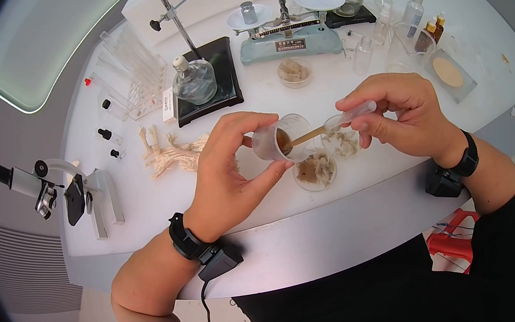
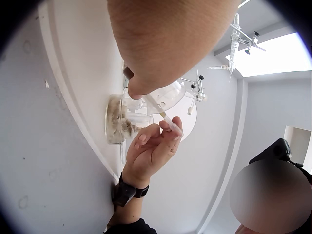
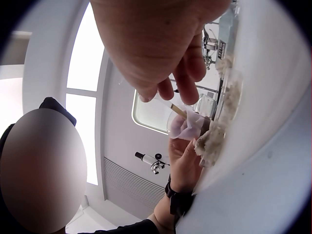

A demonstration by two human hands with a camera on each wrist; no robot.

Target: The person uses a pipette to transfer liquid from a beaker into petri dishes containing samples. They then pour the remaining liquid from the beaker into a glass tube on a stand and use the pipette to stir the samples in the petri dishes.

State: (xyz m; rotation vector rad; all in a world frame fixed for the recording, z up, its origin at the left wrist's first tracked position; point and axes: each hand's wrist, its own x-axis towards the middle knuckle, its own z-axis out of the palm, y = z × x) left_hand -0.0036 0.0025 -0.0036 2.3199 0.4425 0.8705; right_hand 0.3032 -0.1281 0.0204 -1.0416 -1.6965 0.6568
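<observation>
My left hand (image 1: 222, 169) grips a small clear plastic cup (image 1: 264, 146) between thumb and fingers, tilted, its mouth facing right. Brown liquid (image 1: 283, 138) shows inside it. In my right hand (image 1: 407, 112) the bulb end of a plastic dropper (image 1: 308, 136) is pinched between thumb and fingers; brown liquid colours its stem, and the tip reaches into the cup. Below the cup stands a petri dish (image 1: 318, 184) of brown-stained cotton-like material. A second dish (image 1: 343, 143) with paler fluff sits under the dropper. The left wrist view shows the right fingers around the dropper (image 2: 171, 126).
Behind the hands are a balance scale (image 1: 290, 47), another fluff-filled dish (image 1: 294, 74) and a ring stand (image 1: 202, 69) with a glass spirit lamp (image 1: 194, 82). Cotton rope (image 1: 173, 153) and a microscope (image 1: 79, 191) lie left. Bottles (image 1: 413, 11) stand right.
</observation>
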